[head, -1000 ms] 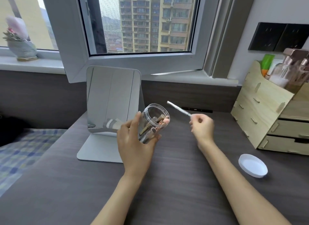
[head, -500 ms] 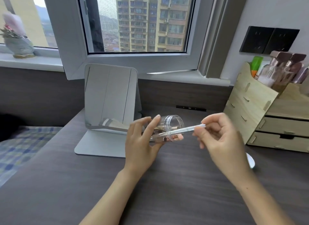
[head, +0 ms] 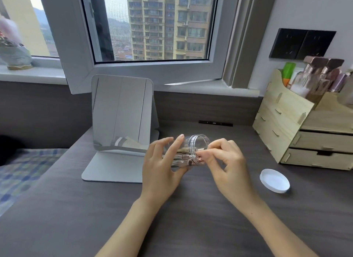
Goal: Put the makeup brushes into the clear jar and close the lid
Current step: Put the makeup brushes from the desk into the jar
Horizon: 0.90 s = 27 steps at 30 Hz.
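Spanning the foreground, the dark desk (head: 191, 218) carries a standing mirror (head: 120, 113) and a white lid (head: 274, 180) lying well right of the hands. Left hand (head: 162, 170) grips the tilted clear jar (head: 196, 147); right hand (head: 227, 165) pinches makeup brushes (head: 188, 159) at its mouth.

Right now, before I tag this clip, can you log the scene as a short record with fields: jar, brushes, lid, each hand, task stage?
jar: clear jar, tipped on its side, mouth toward the right, held above the desk
brushes: makeup brushes inside, rose-gold ends at the mouth
lid: white lid lying on the desk, right of the hands, off the jar
left hand: wrapped around the jar body
right hand: fingers pinched at the jar mouth on a brush end
task stage: brushes going in; lid not yet on
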{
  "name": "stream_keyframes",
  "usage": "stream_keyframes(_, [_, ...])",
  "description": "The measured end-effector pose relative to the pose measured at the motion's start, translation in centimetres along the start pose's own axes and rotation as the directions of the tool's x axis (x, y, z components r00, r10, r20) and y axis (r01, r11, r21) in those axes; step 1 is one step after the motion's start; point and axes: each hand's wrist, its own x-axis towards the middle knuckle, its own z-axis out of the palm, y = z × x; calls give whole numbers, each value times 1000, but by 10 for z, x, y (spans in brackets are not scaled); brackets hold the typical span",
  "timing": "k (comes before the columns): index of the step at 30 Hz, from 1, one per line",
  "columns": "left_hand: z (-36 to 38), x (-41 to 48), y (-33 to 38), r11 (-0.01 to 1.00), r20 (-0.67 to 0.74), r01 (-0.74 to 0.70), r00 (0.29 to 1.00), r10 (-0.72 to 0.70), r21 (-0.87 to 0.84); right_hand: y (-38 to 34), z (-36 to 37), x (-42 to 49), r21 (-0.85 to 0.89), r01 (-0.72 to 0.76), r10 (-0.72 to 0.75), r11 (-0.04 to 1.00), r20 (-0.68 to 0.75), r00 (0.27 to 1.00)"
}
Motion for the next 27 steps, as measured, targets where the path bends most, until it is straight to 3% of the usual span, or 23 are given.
stream_keyframes(2, [-1, 1, -1, 1000, -9, 5, 1000, -5, 10, 13, -2, 10, 155, -127, 133, 980, -33, 991])
stream_keyframes(4, [-1, 2, -3, 1000, -25, 26, 999, -25, 18, 39, -1, 26, 185, -287, 311, 940, -118, 943])
stream_keyframes(6, [0, 3, -5, 998, -47, 54, 998, -53, 33, 74, 7, 48, 39, -436, 437, 899, -135, 889])
stream_keyframes(8, [0, 4, -7, 995, -64, 86, 994, -83, 42, 110, 20, 68, -218, -483, 479, 848, -75, 874])
stream_keyframes(10, [2, 5, -11, 994, -73, 107, 992, -104, 39, 138, 33, 85, -428, -438, 506, 791, 54, 861])
stream_keyframes(12, [3, 6, -14, 992, -74, 123, 990, -119, 40, 160, 44, 99, -533, -378, 533, 757, 167, 830])
stream_keyframes(17, [5, 5, -21, 987, -83, 148, 986, -142, 63, 193, 60, 124, -746, -213, 576, 631, 266, 773])
stream_keyframes(22, [6, 6, -24, 984, -69, 160, 985, -155, 74, 209, 65, 143, -871, -30, 517, 490, 263, 814])
stream_keyframes(27, [7, 5, -22, 984, -46, 160, 987, -156, 83, 212, 63, 130, -857, 140, 326, 496, 333, 885])
